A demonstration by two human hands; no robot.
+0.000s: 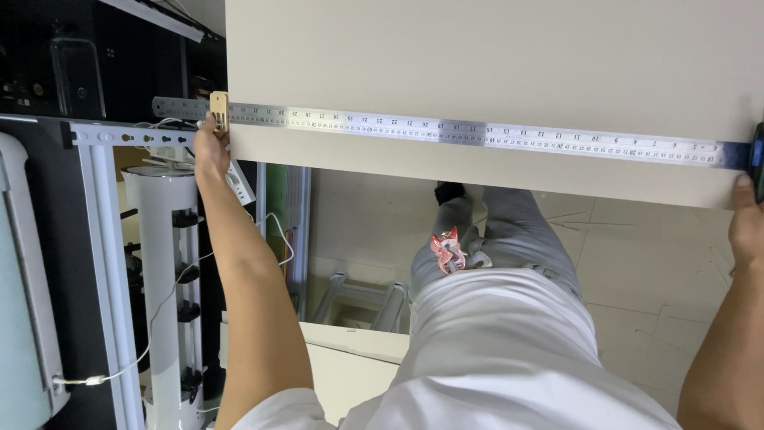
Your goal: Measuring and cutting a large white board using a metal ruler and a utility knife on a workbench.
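Both hands, left hand (211, 147) and right hand (748, 227), pin steel ruler (477, 134) to beige board (493, 64) (tiled floor (637, 263) below).

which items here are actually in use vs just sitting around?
In use:
- steel ruler lying across the beige board
- left hand at its brass stop
- right hand at the far end

Lying about:
- red-handled pliers at the waist
- white power strip
- white cylinder stand

- My left hand (210, 145) is stretched far out on a straight bare arm, fingers curled, pressing at the board's left edge.
- My right hand (746, 224) presses up at the board's right corner, thumb raised, forearm bent upward.
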